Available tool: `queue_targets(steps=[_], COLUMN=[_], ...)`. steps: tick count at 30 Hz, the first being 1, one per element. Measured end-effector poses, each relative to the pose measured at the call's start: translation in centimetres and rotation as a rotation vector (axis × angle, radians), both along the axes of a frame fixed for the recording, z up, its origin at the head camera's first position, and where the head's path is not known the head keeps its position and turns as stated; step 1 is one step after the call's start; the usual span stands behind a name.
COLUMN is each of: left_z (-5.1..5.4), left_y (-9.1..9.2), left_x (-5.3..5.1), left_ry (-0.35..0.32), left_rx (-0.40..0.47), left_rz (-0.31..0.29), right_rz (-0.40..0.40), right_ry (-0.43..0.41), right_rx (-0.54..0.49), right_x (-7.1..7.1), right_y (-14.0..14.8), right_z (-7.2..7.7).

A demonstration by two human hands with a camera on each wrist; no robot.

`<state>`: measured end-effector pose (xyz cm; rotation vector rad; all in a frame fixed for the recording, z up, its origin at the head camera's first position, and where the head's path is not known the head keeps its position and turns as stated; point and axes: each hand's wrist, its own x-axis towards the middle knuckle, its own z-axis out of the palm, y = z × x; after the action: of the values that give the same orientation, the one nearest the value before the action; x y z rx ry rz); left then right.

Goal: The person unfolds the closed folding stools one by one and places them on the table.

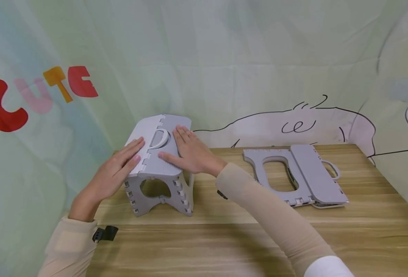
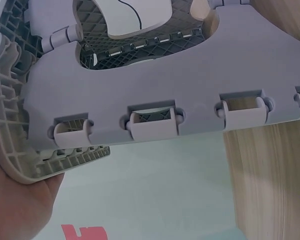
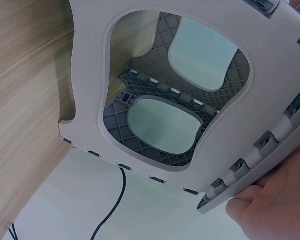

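Observation:
A grey folding stool [image 1: 160,165] stands unfolded on its legs at the table's left back. On the left half of its top lies my left hand [image 1: 112,173], fingers extended. My right hand [image 1: 191,152] rests flat on the right half, fingers straight, beside the white handle loop [image 1: 159,139]. The left wrist view shows the stool's hinged side panel [image 2: 190,90] with the left hand [image 2: 20,210] at the top's edge. In the right wrist view the side panel [image 3: 90,75] with its large opening appears, the right hand [image 3: 275,200] against the top's edge.
A second grey stool [image 1: 308,173] lies folded flat at the right back of the wooden table [image 1: 190,246]. Behind the table hangs a printed cloth [image 1: 224,77] with letters and line drawings, which also runs along the left side.

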<state>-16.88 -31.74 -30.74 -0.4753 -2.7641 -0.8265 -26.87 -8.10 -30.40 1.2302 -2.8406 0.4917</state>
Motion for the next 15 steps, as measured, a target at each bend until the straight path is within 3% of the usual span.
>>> queue_targets(steps=[15], left_z=[0.1], left_y=[-0.04], left_x=[0.06], left_ry=[0.019], left_rx=[-0.069], left_rz=[0.017], right_rz=[0.008], right_ry=[0.033], right_rx=[0.056], right_x=[-0.1], right_y=[-0.07], right_z=[0.49])
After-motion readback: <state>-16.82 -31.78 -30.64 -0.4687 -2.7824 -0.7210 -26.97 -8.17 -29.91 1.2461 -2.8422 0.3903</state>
